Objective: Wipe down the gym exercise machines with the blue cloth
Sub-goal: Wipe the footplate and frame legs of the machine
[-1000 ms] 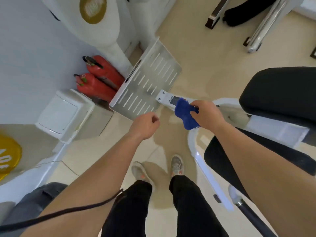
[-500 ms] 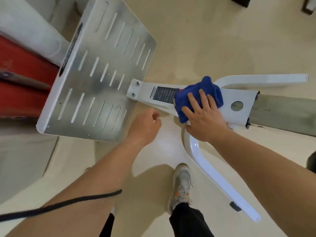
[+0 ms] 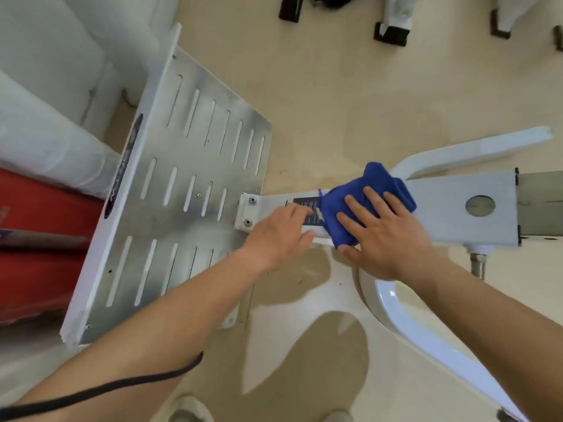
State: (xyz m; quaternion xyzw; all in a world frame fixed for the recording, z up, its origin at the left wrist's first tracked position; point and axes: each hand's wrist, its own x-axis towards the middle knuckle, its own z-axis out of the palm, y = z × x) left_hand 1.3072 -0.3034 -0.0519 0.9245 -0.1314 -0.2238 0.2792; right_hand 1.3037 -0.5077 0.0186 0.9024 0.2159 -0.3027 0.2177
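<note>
On the beam: we press the blue cloth (image 3: 373, 179) flat onto the machine's white beam (image 3: 451, 208), not far from the slotted footplate (image 3: 189, 190).
Right hand: our right hand (image 3: 387, 236) lies on top of the cloth with fingers straight and spread and the thumb at the cloth's near edge. It presses rather than grips.
Left hand: our left hand (image 3: 280, 233) rests on the beam just beside the cloth. Its fingers reach loosely over the dark label (image 3: 301, 205) and hold nothing.
Change: a second ago we carried the cloth bunched in the right hand above the beam, the left hand curled in the air. Half a second ago the cloth was already flattened on the beam. Now the left hand has settled onto the beam as well.
Meaning: we judge that wiping of this beam is under way, with the left hand as a brace. The footplate and the curved tube (image 3: 411, 327) look still to be done.
Cloth and hands: the cloth sits under our right fingers and palm, with a fold poking out beyond the fingertips. Its left edge overlaps the label's end, close against the left fingertips.
Nearby: red fire extinguishers (image 3: 36, 223) lie past the footplate, and a black cable (image 3: 122, 388) crosses our left forearm.
</note>
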